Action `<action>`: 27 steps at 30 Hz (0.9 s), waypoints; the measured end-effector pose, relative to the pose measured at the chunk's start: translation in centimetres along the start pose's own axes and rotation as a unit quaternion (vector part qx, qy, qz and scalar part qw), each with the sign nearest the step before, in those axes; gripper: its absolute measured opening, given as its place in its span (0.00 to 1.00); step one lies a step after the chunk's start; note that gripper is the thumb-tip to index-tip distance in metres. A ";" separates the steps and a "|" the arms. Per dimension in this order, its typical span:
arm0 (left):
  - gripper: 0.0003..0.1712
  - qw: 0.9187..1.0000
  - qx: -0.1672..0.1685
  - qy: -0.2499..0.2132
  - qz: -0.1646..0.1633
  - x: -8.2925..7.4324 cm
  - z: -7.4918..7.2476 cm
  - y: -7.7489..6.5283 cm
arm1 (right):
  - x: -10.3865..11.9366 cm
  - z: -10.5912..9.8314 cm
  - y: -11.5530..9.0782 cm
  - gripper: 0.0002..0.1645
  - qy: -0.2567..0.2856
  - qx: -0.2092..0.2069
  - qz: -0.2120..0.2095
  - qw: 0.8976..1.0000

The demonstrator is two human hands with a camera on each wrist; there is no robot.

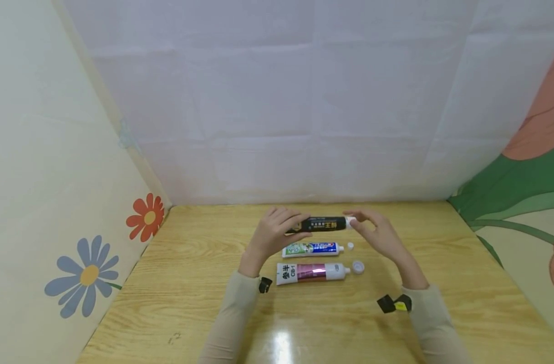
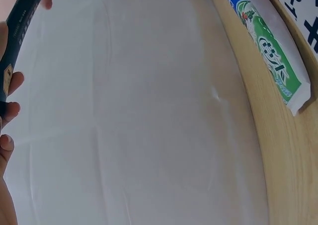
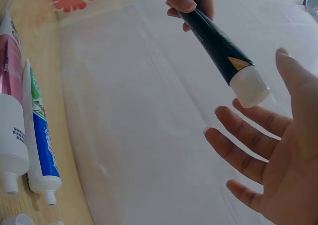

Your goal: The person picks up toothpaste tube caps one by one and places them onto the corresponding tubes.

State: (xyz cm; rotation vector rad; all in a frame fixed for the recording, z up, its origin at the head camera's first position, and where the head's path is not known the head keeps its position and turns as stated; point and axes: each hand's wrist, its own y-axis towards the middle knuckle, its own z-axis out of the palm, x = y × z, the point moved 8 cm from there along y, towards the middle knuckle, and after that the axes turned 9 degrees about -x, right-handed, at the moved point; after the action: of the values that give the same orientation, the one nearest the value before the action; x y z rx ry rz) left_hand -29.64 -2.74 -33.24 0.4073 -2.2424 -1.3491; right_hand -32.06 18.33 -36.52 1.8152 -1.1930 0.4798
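Note:
My left hand [image 1: 272,233] grips a black toothpaste tube [image 1: 324,223] by its tail end, holding it level above the table. The tube has a white cap [image 3: 249,87] on its right end. My right hand [image 3: 280,140] is around that cap with fingers spread; a gap shows between thumb and cap in the right wrist view. Below lie a blue and green toothpaste tube [image 1: 312,248] and a larger pink and white toothpaste tube [image 1: 310,272], both uncapped. A small white cap [image 1: 350,245] and a bigger white cap [image 1: 358,267] sit beside their nozzles.
The wooden table [image 1: 190,283] ends at a white sheet [image 1: 277,101] hanging behind it. Side panels carry printed flowers, a blue one [image 1: 89,275] on the left and large green leaves [image 1: 522,202] on the right.

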 end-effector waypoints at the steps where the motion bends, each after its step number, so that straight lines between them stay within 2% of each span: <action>1: 0.26 1.000 0.000 0.000 -0.001 0.0 0.0 0.0 | 0.0 -0.1 0.0 0.22 -0.001 0.002 0.001 1.000; 6: 0.27 1.000 0.000 0.004 -0.001 0.1 -0.1 -0.1 | 1.4 -0.8 -0.3 0.30 0.011 0.012 -0.010 1.000; 11: 0.28 1.000 0.001 0.005 -0.001 0.2 0.0 -0.2 | 3.7 -1.8 -0.5 0.30 0.021 0.018 -0.025 0.999; 19: 0.28 1.000 0.005 0.008 -0.006 0.4 0.0 -0.3 | 3.6 -2.5 -0.5 0.23 0.043 0.011 -0.043 0.998; 27: 0.26 1.000 0.007 0.008 -0.006 0.5 0.2 -0.4 | 3.5 -2.5 -0.5 0.20 0.046 0.011 -0.055 0.997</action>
State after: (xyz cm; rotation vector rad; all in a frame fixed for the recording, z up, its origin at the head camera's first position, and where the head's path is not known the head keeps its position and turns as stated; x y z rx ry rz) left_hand -30.14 -3.05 -33.54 0.4355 -2.2403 -1.3323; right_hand -29.69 18.61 -32.99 1.8472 -1.0235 0.5092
